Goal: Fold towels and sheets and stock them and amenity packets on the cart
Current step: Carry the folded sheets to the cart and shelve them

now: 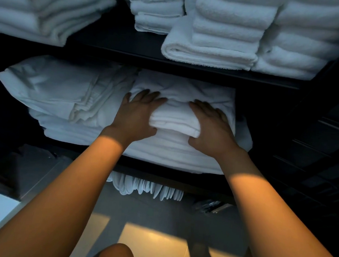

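Pressing from both sides, the left hand [134, 114] and right hand [211, 125] lie with straight fingers against a folded white terry towel [175, 121] atop the white linen stack [163, 149] on the dark middle cart shelf [156, 172]. That stack overhangs the shelf's front edge, with dark open room to its right and a rumpled white sheet pile [63, 94] close on its left. No readable writing shows.

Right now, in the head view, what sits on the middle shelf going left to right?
Rumpled white folded sheets → left hand → small folded white towel, held between both hands → right hand.
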